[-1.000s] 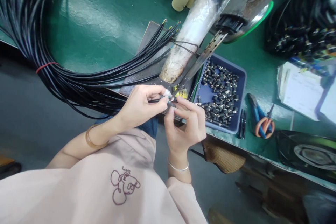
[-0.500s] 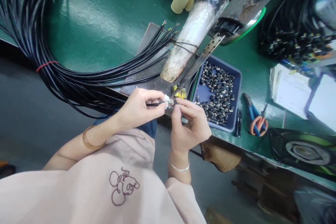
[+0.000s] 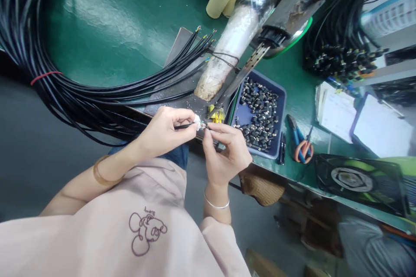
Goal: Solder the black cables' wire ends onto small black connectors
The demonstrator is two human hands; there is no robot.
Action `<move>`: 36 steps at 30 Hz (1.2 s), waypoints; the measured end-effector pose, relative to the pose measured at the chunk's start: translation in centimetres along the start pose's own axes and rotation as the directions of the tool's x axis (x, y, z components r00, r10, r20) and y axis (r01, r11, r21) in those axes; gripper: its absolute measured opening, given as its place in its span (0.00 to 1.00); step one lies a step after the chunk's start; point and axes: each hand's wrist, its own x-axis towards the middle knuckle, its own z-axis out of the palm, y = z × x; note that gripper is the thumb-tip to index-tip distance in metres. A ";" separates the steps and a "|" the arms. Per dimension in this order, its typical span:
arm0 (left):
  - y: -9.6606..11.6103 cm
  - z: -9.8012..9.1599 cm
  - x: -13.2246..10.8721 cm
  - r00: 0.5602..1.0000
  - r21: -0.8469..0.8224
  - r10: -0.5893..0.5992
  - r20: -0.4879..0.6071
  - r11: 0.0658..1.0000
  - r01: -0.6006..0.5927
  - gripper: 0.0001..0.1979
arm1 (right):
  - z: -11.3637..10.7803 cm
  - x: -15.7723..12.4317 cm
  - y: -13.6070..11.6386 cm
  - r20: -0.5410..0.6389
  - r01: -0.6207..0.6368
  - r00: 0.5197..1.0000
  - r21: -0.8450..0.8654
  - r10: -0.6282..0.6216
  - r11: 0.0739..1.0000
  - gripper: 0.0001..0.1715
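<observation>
Two hands meet close to the near edge of the green counter [image 3: 113, 30], both in a fine pinch. The left hand [image 3: 170, 129] pinches a black cable [image 3: 182, 126] near its stripped end, with a white finger cover [image 3: 196, 120] on one fingertip. The right hand [image 3: 227, 150] pinches a small piece, which seems to be a pin connector [image 3: 204, 125]; its metal pins face the thin wires of the cable. Whether each wire already touches its pin, I cannot tell. Just beyond the fingers is the tip of a mounted soldering iron [image 3: 242, 73], above a yellow block [image 3: 217, 114]. To do this joint well, I would keep cable and connector in one straight line, match each wire with only one pin, and let no strand cross to its neighbour. Both wrists should be steady, and the bare fingertips of the right hand well away from the iron, which may be hot
</observation>
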 end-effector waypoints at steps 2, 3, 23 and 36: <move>-0.1 0.1 0.0 1.000 0.012 0.014 -0.009 1.000 -0.014 0.10 | 0.1 0.0 0.0 -0.008 0.028 1.000 -0.026 -0.028 0.999 0.10; -0.2 0.1 0.0 1.000 0.018 0.021 -0.016 1.000 -0.021 0.10 | 0.1 0.0 0.0 -0.011 0.042 0.999 -0.040 -0.042 0.998 0.10; -0.3 0.8 0.6 0.994 0.057 0.059 -0.089 0.997 -0.054 0.08 | 0.3 0.9 0.7 -0.005 -0.007 1.000 0.000 0.007 1.000 0.10; -0.1 0.8 0.5 0.992 0.124 0.103 -0.078 0.988 -0.093 0.12 | 0.6 0.4 0.6 -0.020 0.082 0.996 -0.088 -0.085 0.993 0.11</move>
